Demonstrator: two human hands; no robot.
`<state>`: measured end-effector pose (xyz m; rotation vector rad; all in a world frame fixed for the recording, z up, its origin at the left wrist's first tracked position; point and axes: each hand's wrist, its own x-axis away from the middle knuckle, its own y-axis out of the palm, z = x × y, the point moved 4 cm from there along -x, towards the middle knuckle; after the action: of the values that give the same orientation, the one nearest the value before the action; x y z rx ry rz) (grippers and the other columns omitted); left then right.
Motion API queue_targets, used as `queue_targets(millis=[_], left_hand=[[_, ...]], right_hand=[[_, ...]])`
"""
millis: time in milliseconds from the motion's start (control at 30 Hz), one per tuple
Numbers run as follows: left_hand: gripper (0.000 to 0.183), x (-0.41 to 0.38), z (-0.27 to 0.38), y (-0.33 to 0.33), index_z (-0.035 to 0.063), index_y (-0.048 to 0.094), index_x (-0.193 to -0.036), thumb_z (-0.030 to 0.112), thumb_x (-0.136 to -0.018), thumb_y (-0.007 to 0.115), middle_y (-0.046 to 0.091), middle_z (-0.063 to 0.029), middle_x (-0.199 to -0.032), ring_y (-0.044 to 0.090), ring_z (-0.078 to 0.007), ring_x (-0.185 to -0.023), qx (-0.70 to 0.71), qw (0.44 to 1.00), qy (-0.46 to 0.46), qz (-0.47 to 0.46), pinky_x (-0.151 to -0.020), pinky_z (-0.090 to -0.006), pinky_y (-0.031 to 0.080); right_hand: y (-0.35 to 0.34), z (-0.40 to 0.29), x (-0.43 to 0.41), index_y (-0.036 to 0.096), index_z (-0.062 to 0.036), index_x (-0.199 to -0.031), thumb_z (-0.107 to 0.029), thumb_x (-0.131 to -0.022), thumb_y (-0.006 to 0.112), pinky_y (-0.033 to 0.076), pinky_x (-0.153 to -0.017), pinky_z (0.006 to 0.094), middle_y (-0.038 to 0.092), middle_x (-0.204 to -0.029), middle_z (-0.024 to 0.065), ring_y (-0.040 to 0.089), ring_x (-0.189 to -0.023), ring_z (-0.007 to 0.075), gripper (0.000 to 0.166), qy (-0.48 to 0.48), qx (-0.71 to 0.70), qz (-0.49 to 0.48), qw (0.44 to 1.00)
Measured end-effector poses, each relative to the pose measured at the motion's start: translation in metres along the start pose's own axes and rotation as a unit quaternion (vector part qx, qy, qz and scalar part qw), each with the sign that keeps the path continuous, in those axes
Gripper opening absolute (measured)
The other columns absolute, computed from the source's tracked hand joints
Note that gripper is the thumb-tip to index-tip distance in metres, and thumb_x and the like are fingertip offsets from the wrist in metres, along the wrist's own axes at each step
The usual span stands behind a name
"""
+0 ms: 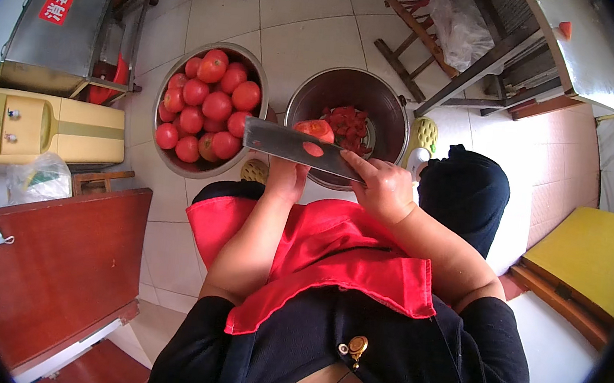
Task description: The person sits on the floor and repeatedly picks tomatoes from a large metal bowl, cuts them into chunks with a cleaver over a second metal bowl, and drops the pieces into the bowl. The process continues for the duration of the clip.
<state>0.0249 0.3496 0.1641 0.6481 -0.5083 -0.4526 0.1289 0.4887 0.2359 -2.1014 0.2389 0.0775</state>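
Note:
My right hand [385,187] grips the handle end of a cleaver [284,143], whose broad blade points left and bears a small red piece of tomato. Behind the blade, a cut tomato [316,129] shows above its upper edge. My left hand [287,179] is under the blade at the tomato; its fingers are mostly hidden by the cleaver. Beneath and beyond, a deep metal pot [396,117] holds cut tomato pieces [350,126]. A metal basin [262,83] full of whole tomatoes [216,106] stands to the left of the pot.
A yellow water dispenser [83,131] and a metal cabinet [59,36] stand at the left, above a reddish-brown door [53,254]. Folding stools [411,51] and a table [585,58] are at the upper right. A yellow-topped surface [586,254] lies right.

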Motion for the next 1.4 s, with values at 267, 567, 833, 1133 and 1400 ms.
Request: queue_targets(millis=[267,567,833,1133,1400], left_hand=[[0.047,0.008,0.0,-0.001,0.0039,0.046,-0.122,0.017,-0.079,0.057,0.054,-0.0093,-0.12,0.052,-0.0208,-0.111,0.054,0.998,-0.039,-0.018,-0.095,-0.0322,0.041],[0.047,0.005,0.0,-0.006,0.0005,0.046,-0.122,0.021,-0.081,0.052,0.053,-0.0154,-0.121,0.056,-0.0278,-0.102,0.162,0.978,-0.115,-0.066,-0.081,-0.0365,0.049],[0.04,0.002,-0.003,0.002,0.0026,0.05,-0.118,0.021,-0.082,0.053,0.056,-0.0113,-0.117,0.056,-0.0239,-0.105,0.128,0.985,-0.086,-0.073,-0.087,-0.0346,0.046],[0.042,0.005,0.0,-0.011,0.0022,0.048,-0.119,0.02,-0.081,0.05,0.054,-0.0128,-0.119,0.054,-0.0265,-0.105,0.115,0.988,-0.094,0.031,-0.084,-0.0384,0.046],[0.041,-0.002,-0.003,-0.002,0.0016,0.05,-0.118,0.023,-0.083,0.048,0.057,-0.0125,-0.114,0.055,-0.0257,-0.106,0.179,0.979,-0.1,-0.006,-0.087,-0.0356,0.047]], right_hand=[[0.013,0.046,0.023,0.063,-0.0189,-0.109,-0.016,-0.079,0.058,0.052,-0.057,0.0364,0.065,-0.077,0.0117,0.063,-0.068,0.0287,0.03,0.13,-0.004,-0.013,0.991],[0.016,0.051,0.012,0.061,-0.0215,-0.111,-0.018,-0.075,0.061,0.051,-0.057,0.0389,0.064,-0.076,0.0105,0.063,-0.067,0.0293,0.036,0.1,0.016,-0.045,0.994],[-0.013,0.009,0.002,0.062,-0.0187,-0.11,-0.013,-0.07,0.063,0.051,-0.057,0.0385,0.063,-0.076,0.0117,0.062,-0.066,0.0293,0.04,0.013,-0.055,0.028,0.998],[0.023,0.077,0.024,0.057,-0.0252,-0.115,-0.022,-0.081,0.053,0.051,-0.064,0.0413,0.065,-0.08,0.0113,0.063,-0.07,0.0309,0.035,0.217,0.07,-0.163,0.96],[-0.011,-0.004,-0.004,0.061,-0.0168,-0.112,-0.011,-0.07,0.063,0.051,-0.057,0.0372,0.063,-0.074,0.0115,0.062,-0.066,0.0292,0.042,-0.02,-0.035,0.001,0.999]])
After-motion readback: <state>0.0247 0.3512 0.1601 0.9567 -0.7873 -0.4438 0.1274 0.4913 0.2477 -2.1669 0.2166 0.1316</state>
